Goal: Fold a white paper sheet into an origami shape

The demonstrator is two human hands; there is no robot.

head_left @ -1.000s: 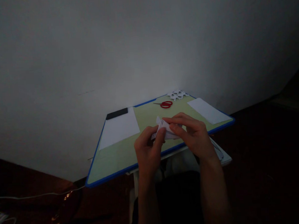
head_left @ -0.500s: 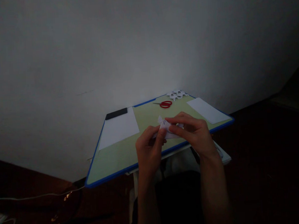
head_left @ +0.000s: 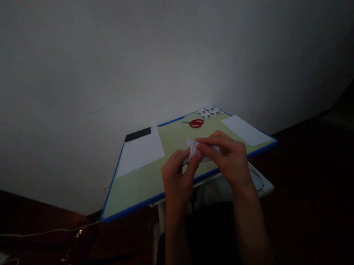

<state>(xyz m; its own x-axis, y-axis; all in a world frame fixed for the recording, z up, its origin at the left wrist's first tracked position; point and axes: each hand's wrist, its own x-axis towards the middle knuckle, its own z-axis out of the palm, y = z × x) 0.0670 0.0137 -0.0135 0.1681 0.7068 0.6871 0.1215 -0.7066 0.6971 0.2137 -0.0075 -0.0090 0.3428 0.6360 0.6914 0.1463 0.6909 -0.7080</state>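
Observation:
A small folded piece of white paper is held up between both hands, over the near part of the green tabletop. My left hand pinches its left side between thumb and fingers. From the right, my right hand grips the paper's upper part with thumb and forefinger. One pointed tip sticks up above the fingers; the lower folds are partly hidden by the hands. Beyond them lie red-handled scissors, and a cluster of folded white paper pieces sits at the far edge.
White paper sheets lie at the left with a dark flat object on their far edge. More white paper is at the right. A wall stands behind the blue-edged table. A cable runs at lower left.
My right thumb has moved up and left onto the folded paper, and my left thumb has shifted slightly right. The paper has tilted a little. Things on the table stay put.

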